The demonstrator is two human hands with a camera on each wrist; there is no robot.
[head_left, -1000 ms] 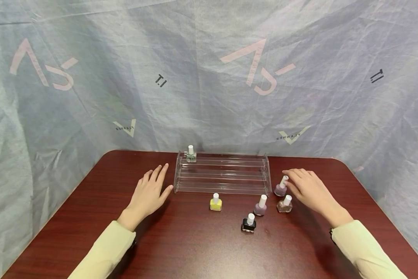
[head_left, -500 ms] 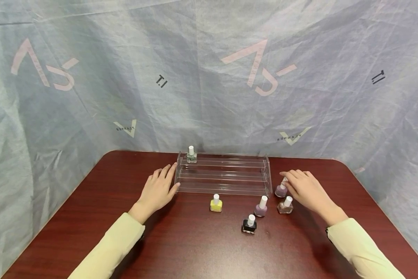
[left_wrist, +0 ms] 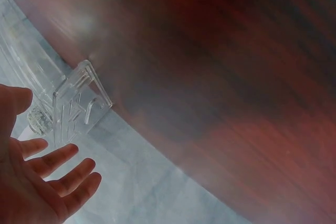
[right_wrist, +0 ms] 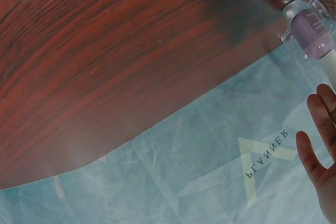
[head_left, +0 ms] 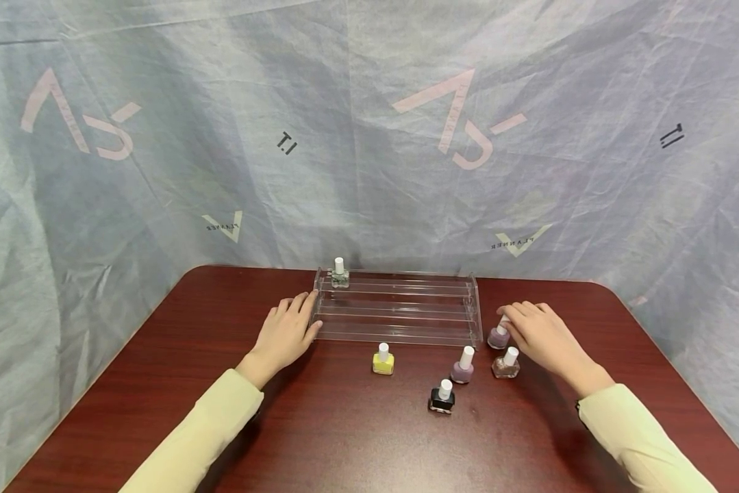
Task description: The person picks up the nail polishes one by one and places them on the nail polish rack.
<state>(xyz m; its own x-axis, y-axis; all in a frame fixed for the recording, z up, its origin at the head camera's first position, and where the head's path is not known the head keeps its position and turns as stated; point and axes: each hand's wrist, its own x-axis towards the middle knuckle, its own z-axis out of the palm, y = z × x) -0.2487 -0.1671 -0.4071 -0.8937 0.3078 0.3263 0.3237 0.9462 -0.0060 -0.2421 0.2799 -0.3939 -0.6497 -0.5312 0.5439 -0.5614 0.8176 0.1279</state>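
My left hand lies at the left end of a clear stepped display rack, fingers extended and fingertips right at its side panel. In the left wrist view that panel stands beside the spread fingers. My right hand pinches the white cap of a purple nail polish bottle, which stands upright off the rack's right front corner. The bottle's purple body also shows in the right wrist view. A glittery brown nail polish bottle stands just in front of it.
A clear glittery nail polish bottle stands on the rack's top tier at the left. Yellow, second purple and black nail polish bottles stand before the rack on the dark red table. Grey printed cloth hangs behind.
My left hand has moved right and come up against the rack's left end. The right hand's fingers have closed in over the purple bottle's cap; the bottles stand where they were.
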